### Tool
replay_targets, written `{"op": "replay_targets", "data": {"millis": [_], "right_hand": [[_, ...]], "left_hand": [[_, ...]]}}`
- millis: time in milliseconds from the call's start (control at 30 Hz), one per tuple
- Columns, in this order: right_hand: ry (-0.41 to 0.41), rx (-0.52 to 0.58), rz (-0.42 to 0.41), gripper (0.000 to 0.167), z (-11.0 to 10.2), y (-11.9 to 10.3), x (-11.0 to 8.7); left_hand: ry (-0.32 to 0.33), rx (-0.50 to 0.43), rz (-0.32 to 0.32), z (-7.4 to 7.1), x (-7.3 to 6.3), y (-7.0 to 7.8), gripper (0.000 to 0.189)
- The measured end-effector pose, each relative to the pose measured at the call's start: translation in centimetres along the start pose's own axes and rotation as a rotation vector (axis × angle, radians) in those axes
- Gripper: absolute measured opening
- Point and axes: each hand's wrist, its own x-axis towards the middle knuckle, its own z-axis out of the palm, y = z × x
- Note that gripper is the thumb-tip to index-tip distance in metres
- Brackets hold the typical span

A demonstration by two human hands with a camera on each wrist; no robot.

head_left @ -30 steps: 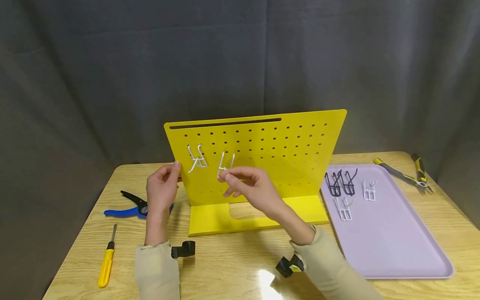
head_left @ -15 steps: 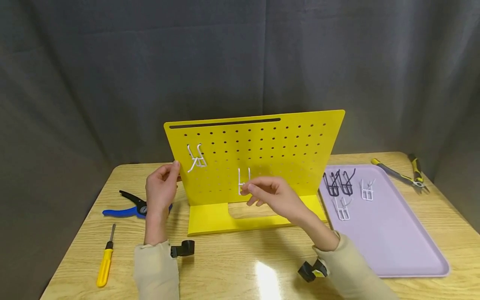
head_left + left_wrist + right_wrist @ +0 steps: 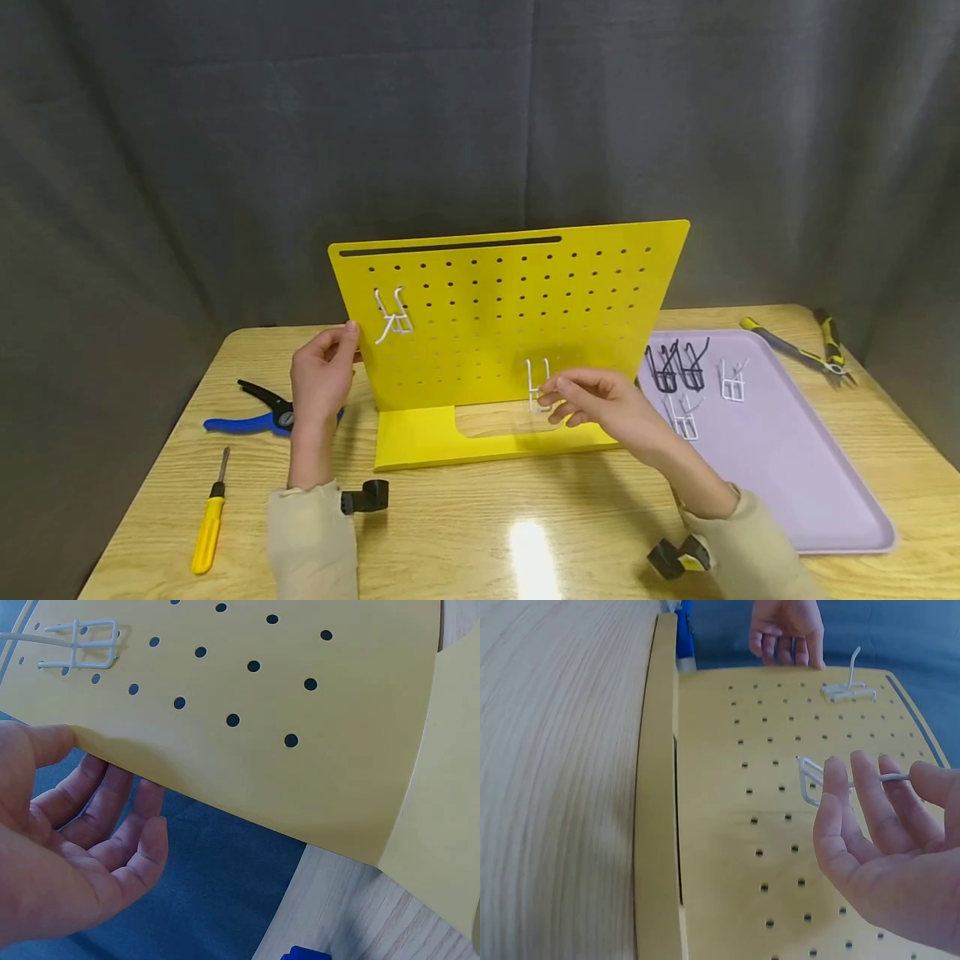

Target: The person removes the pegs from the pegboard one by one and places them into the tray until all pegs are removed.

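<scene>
A yellow pegboard [image 3: 442, 350] stands on the table, leaning back on its yellow base. My left hand [image 3: 321, 379] pinches its left edge, thumb on the front and fingers behind, as the left wrist view [image 3: 97, 832] also shows. A white wire hook [image 3: 73, 645] hangs in holes at the board's upper left. My right hand [image 3: 603, 408] pinches another white wire hook [image 3: 532, 390] by its prong, in front of the board's lower middle. In the right wrist view this held hook's frame [image 3: 804, 780] appears apart from the board, though the gap is hard to judge.
A lilac tray [image 3: 787, 483] at right carries two dark hooks [image 3: 678, 368] and two white hooks [image 3: 732, 385]. Pliers [image 3: 787, 343] lie beyond it. At left are a blue-handled tool [image 3: 243, 425] and a yellow screwdriver [image 3: 209, 533].
My right hand has carried the white hook right and downward, from beside the mounted hook to the board's lower middle. My left hand has stayed on the edge.
</scene>
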Motion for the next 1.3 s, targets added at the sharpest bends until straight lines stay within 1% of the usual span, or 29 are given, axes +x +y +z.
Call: {"op": "replay_targets", "data": {"millis": [300, 467, 600, 767, 1000, 1100, 1300], "right_hand": [[0.080, -0.026, 0.056, 0.037, -2.4, 1.4, -1.4], [0.117, -0.042, 0.077, 0.040, -3.8, 1.8, -2.7], [0.129, -0.051, 0.096, 0.040, -5.0, 1.8, -3.8], [0.145, -0.061, 0.090, 0.037, -6.8, 2.1, -5.6], [0.185, -0.071, 0.069, 0.030, -9.7, 2.7, -8.2], [0.200, -0.083, 0.063, 0.027, -11.0, 3.1, -9.2], [0.233, -0.059, 0.055, 0.026, -13.1, 4.2, -10.9]], "left_hand": [[-0.013, -0.006, -0.025, 0.0, 0.0, 0.0, 0.053], [-0.002, 0.005, -0.024, -0.1, -0.2, -0.1, 0.053], [0.007, 0.004, -0.023, -0.1, -0.2, -0.1, 0.053], [0.003, 0.002, -0.006, 0.0, -0.1, -0.2, 0.051], [-0.012, -0.014, -0.009, 0.1, -0.1, -0.2, 0.051], [-0.009, -0.003, -0.012, 0.0, -0.1, -0.1, 0.052], [0.002, -0.001, -0.008, 0.1, 0.1, 0.0, 0.050]]}}
